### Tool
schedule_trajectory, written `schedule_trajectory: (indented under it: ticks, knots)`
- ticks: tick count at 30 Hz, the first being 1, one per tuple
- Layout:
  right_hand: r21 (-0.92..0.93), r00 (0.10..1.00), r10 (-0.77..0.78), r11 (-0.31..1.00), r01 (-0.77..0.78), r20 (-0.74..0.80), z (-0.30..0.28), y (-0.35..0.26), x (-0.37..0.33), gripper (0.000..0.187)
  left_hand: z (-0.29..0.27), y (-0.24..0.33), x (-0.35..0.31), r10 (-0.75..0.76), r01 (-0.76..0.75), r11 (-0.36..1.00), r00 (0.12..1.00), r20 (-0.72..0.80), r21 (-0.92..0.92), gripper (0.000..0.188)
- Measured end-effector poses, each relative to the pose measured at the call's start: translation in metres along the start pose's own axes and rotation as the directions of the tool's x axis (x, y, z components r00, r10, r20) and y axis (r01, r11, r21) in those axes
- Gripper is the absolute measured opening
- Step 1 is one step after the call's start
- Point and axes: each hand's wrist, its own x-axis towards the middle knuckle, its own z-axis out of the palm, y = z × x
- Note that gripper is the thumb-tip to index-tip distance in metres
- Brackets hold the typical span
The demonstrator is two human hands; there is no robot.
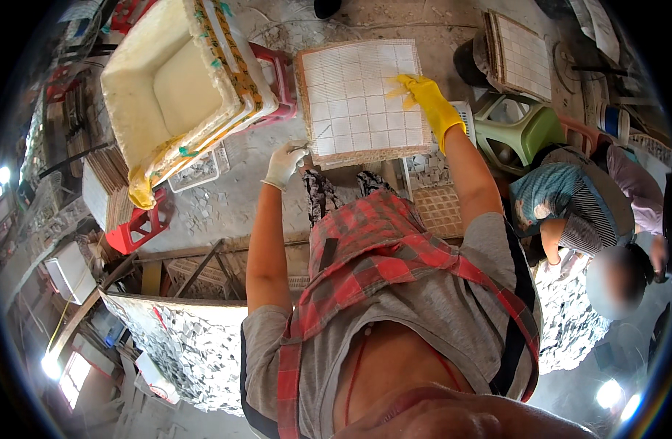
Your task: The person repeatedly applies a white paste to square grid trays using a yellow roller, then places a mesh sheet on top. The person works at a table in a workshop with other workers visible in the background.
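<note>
A square panel point(365, 124) with a white surface, marked off in a grid, lies in front of me on a brown-edged board. My left hand point(283, 165), in a whitish glove, is closed at the panel's near left corner. Over the panel's right side reaches my right hand point(435, 106) in a yellow rubber glove. Its fingertips point left across the white squares and are smeared by motion, so whether they hold anything is unclear.
To the left, a large foam box point(182, 88) rests tilted by a red stool point(277, 80). A green stool point(519, 128) stands at right, below stacked boards point(522, 55). Another person point(570, 197) bends at the far right. Broken chips fill a long bin point(197, 344) at lower left.
</note>
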Motion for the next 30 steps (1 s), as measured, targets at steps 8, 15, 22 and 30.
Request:
schedule_trajectory:
  ticks: [8,15,22,30]
  knots:
    - [-0.069,0.996,0.018,0.998,-0.012,0.086,-0.011,0.011,0.009,0.036,0.002,-0.004,0.004,-0.019,0.020,0.999,0.999,-0.036,0.038,0.030]
    - [-0.204,0.995,0.019,0.979,0.001,0.097,-0.022,0.033,0.023,0.040,-0.003,-0.031,0.010,-0.178,0.190,0.964,0.981,0.077,-0.187,0.037]
    - [-0.296,0.987,-0.142,0.942,0.157,0.071,-0.025,0.064,0.032,0.038,0.007,-0.038,-0.025,0.037,0.019,0.978,0.964,-0.263,0.209,0.029]
    - [-0.283,0.987,-0.075,0.953,0.113,0.140,-0.014,0.029,0.020,0.043,0.048,-0.031,-0.051,0.513,-0.182,0.496,0.850,-0.118,0.849,0.028]
